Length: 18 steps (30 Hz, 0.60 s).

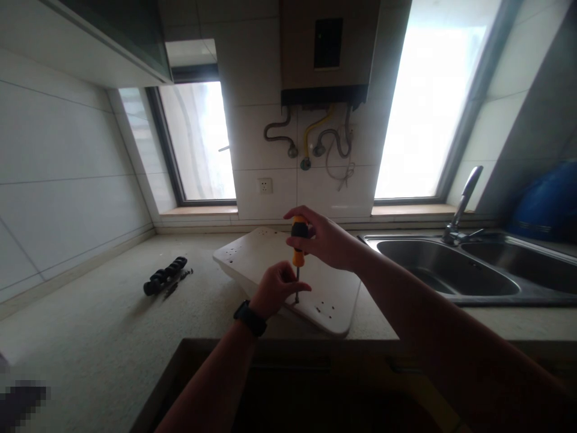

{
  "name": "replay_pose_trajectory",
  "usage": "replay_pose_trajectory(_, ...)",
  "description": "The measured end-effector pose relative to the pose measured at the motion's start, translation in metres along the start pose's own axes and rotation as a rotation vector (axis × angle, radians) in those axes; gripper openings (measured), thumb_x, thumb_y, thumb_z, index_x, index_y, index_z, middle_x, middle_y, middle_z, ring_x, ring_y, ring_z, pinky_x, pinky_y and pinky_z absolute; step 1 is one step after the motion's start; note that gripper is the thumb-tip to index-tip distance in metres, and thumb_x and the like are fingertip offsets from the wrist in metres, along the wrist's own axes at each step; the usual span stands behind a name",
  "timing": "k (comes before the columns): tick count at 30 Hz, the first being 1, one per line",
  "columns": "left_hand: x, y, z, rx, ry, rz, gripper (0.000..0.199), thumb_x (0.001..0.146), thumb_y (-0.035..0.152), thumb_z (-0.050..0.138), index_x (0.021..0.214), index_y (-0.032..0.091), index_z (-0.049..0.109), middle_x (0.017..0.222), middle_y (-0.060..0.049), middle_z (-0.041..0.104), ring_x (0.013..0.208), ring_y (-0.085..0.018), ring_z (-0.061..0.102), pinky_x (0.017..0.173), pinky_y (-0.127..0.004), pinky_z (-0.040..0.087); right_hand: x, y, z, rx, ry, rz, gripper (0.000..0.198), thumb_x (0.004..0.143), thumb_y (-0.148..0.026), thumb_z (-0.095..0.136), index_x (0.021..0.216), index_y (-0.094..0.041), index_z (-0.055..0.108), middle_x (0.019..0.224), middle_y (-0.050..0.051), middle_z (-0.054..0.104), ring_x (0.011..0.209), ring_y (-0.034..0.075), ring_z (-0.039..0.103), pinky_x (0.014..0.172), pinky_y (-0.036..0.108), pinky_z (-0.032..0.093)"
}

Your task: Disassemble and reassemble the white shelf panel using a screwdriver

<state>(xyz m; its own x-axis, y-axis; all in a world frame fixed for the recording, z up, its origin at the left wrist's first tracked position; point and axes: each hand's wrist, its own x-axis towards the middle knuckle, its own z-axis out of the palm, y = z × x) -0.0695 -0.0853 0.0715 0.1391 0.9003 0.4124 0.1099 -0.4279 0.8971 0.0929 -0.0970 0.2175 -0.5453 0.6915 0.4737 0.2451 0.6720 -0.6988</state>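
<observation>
Around the screwdriver (298, 260): your right grip (322, 239) is wrapped about the yellow-and-black handle; if you press off its axis, the tip could skip and score the surface below.

Low on the shaft: your left grip (276, 291) has thumb and forefinger at the metal, close to the tip; whether they pinch it or merely guide it, you cannot tell from this view. A slip would probably catch that thumb first.

Under the tip: the white panel (261, 255) lies on the counter (90, 337), one corner close to the front edge. Whether it sits flat is unclear; heavy leaning could make it rock or slide towards you.

Panel holes (333, 308): a cluster sits near that front corner, just right of the tip; a sideways skid might chip a rim.

Left of the panel: the black rods (165, 275) and small dark pieces (171, 290) lie well apart from your grips; a sliding panel could scatter them.

Sink (536, 299): it sits near the panel's right end, so a loose small part rolling that way might be lost.

Bright windows (198, 141): your work is in shade against them, which could hide a crooked shaft.
</observation>
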Motion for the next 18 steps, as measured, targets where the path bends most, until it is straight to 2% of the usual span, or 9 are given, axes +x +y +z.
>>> replay_pose_trajectory(2,0.000,0.001,-0.003,-0.092,-0.098,-0.005,0.041,0.064,0.036,0.090,0.091,0.016,0.067,0.086,-0.002,0.069,0.074,-0.014,0.062,0.068,-0.027,0.048,-0.001,-0.001,0.000,0.018,-0.002,0.010,0.042,0.083,-0.028,0.070,0.121,-0.024,0.053,0.076,-0.004,0.051,0.067,0.013,0.053,0.061,0.027,0.043)
replay_pose_trajectory(4,-0.001,0.003,-0.007,-0.160,-0.218,-0.017,0.041,0.073,0.035,0.084,0.108,0.017,0.071,0.108,-0.009,0.073,0.094,-0.020,0.068,0.085,-0.034,0.052,-0.001,-0.002,0.000,0.029,0.000,0.026,0.042,0.083,-0.027,0.070,0.121,-0.023,0.053,0.077,-0.004,0.051,0.067,0.013,0.054,0.060,0.027,0.044)
replay_pose_trajectory(5,-0.002,0.005,-0.008,-0.175,-0.269,-0.025,0.038,0.078,0.035,0.080,0.110,0.017,0.072,0.111,-0.011,0.074,0.098,-0.021,0.069,0.090,-0.036,0.051,-0.002,-0.003,0.000,0.034,-0.001,0.033,0.042,0.083,-0.026,0.069,0.122,-0.023,0.053,0.078,-0.004,0.051,0.066,0.013,0.054,0.059,0.027,0.045)
replay_pose_trajectory(7,-0.004,0.008,-0.011,-0.169,-0.326,-0.037,0.029,0.084,0.035,0.075,0.106,0.016,0.076,0.104,-0.011,0.077,0.097,-0.023,0.071,0.093,-0.038,0.051,-0.002,-0.005,0.000,0.040,-0.007,0.035,0.042,0.083,-0.026,0.069,0.122,-0.023,0.053,0.079,-0.003,0.051,0.067,0.013,0.055,0.060,0.027,0.046)
replay_pose_trajectory(9,-0.004,0.009,-0.013,-0.115,-0.316,-0.026,0.024,0.083,0.034,0.075,0.097,0.016,0.078,0.094,-0.010,0.078,0.090,-0.023,0.072,0.088,-0.037,0.053,-0.003,-0.007,0.000,0.033,-0.012,0.020,0.042,0.083,-0.024,0.068,0.123,-0.023,0.054,0.082,-0.003,0.051,0.069,0.013,0.057,0.062,0.027,0.048)
replay_pose_trajectory(12,-0.004,0.006,-0.013,-0.024,-0.231,-0.008,0.018,0.078,0.032,0.079,0.084,0.016,0.079,0.085,-0.008,0.078,0.082,-0.022,0.070,0.081,-0.034,0.052,-0.003,-0.007,-0.001,0.012,-0.016,-0.010,0.045,0.083,-0.020,0.064,0.126,-0.024,0.053,0.091,0.000,0.056,0.072,0.013,0.058,0.065,0.028,0.050)
replay_pose_trajectory(18,0.000,-0.007,-0.009,-0.084,-0.079,-0.073,0.026,0.062,0.032,0.090,0.071,0.015,0.072,0.079,-0.005,0.076,0.073,-0.018,0.066,0.071,-0.031,0.050,-0.001,-0.002,-0.002,-0.057,0.028,-0.024,0.056,0.075,-0.010,0.058,0.129,-0.024,0.050,0.106,0.005,0.062,0.078,0.016,0.061,0.069,0.030,0.052)
